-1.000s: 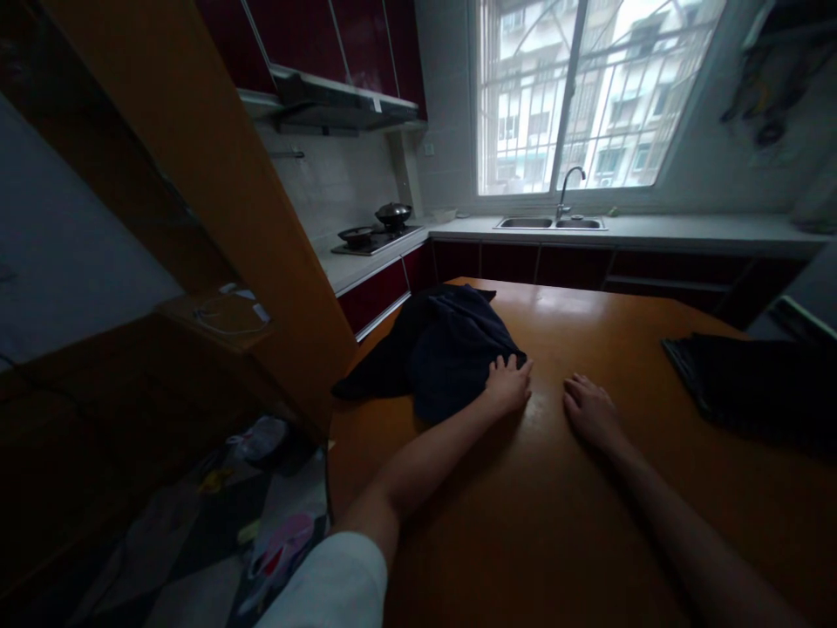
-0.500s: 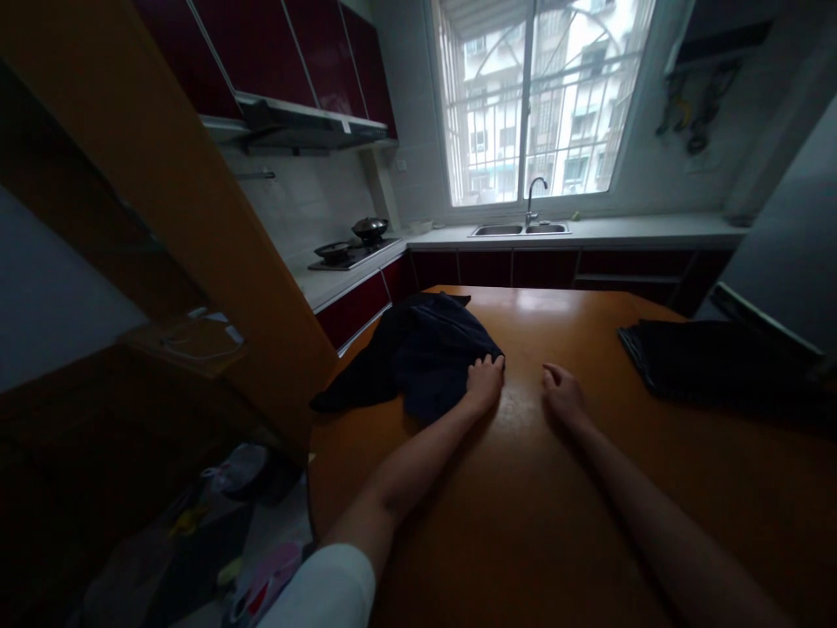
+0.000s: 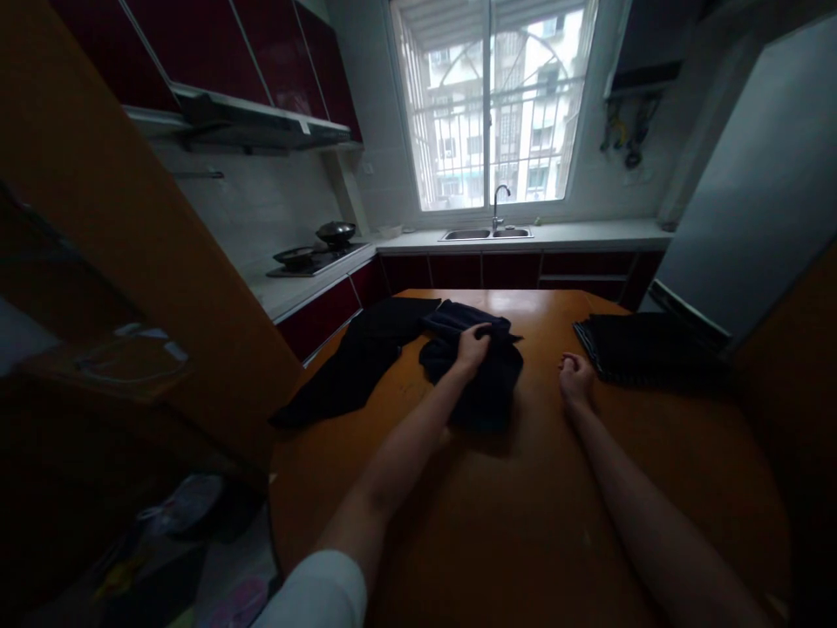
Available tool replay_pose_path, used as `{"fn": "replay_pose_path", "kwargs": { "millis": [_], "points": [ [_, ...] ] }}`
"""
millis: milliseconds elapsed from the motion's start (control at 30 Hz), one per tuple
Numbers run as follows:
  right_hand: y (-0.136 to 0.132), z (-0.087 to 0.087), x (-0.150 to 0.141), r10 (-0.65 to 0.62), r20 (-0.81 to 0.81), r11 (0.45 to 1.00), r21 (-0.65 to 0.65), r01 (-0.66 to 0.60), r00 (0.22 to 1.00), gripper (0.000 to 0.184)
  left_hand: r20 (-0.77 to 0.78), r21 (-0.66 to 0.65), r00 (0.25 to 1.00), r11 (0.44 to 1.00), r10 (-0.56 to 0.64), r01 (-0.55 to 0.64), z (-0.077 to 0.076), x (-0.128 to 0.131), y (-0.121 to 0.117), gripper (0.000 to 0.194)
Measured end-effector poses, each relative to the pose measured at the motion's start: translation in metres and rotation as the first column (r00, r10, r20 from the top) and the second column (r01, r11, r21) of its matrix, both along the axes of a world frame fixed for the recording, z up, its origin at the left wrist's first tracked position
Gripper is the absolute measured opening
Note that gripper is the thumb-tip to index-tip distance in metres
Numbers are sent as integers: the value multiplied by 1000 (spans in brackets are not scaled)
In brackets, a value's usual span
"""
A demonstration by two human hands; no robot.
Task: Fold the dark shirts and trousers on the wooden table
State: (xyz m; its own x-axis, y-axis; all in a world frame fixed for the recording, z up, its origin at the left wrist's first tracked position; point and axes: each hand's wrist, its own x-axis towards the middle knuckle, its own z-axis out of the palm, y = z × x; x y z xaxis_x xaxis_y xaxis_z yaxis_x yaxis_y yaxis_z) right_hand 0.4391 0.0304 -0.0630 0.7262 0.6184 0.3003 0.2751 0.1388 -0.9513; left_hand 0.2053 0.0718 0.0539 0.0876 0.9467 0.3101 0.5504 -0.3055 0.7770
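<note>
My left hand (image 3: 473,347) is closed on a dark navy piece of clothing (image 3: 487,397), pinching its upper part; the cloth is bunched and hangs down to the wooden table (image 3: 523,523). To its left lies a black garment (image 3: 353,371), spread flat, one long narrow part reaching the table's left edge. Whether the two dark pieces are joined cannot be made out. My right hand (image 3: 576,380) rests on the tabletop with fingers curled in and nothing visible in them. Just beyond it is a stack of folded black clothes (image 3: 654,344).
Behind the table runs a white counter (image 3: 405,240) with a sink (image 3: 487,234) under a window. Pans (image 3: 336,232) stand on the stove at left. A wooden partition (image 3: 163,227) rises on the left; a large pale panel (image 3: 751,192) is at right.
The navy clothing has been pulled rightward and lifted by my left hand, apart from the black garment that it lay over. My view has turned right; my right hand is closer to the folded stack.
</note>
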Motion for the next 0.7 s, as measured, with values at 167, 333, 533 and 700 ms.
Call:
{"fn": "replay_pose_path", "kwargs": {
  "millis": [167, 333, 533, 700],
  "points": [
    [0, 3, -10, 48, 37, 998, -46, -46, 998, 40, 210, -30, 886, 909, 412, -416, 36, -175, 6, 42],
    [1, 4, -20, 98, 92, 992, -91, -89, 991, 37, 221, 61, 702, 709, 677, -702, 30, -288, -31, 50],
    [-3, 1, -32, 257, 297, 955, -221, -196, 919, 34, -291, 280, 941, 956, 173, -89, -25, -239, -67, 27],
    [-6, -3, -30, 320, 366, 931, -291, -219, 874, 33, -691, 82, 722, 989, -32, 123, -53, -173, -91, 51]
  ]
}}
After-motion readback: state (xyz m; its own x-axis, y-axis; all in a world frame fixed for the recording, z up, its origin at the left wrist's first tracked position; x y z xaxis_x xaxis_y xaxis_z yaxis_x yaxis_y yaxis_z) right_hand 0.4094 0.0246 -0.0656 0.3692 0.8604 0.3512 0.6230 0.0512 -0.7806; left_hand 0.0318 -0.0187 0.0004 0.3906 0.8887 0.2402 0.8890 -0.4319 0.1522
